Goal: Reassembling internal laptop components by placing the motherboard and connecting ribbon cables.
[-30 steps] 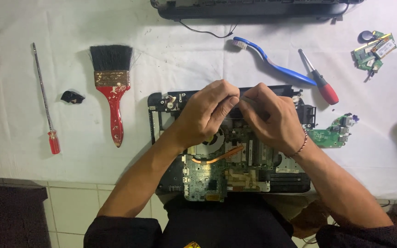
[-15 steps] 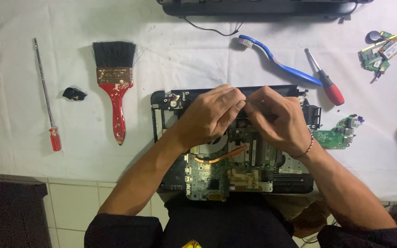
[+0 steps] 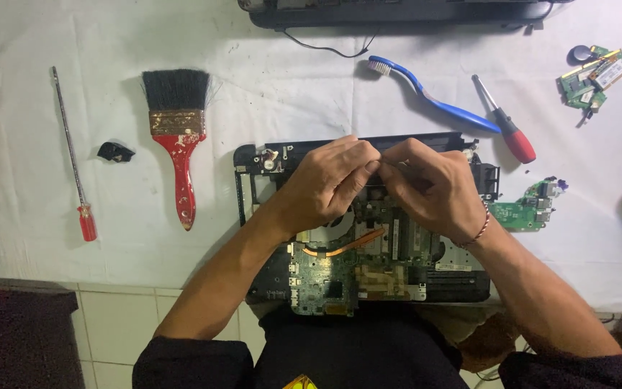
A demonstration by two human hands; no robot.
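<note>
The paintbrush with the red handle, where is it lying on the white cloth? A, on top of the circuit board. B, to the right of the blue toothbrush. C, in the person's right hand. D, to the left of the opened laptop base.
D: the paintbrush lies on the white cloth left of the opened laptop base, between it and the long red-handled screwdriver, and neither hand touches it.
</note>
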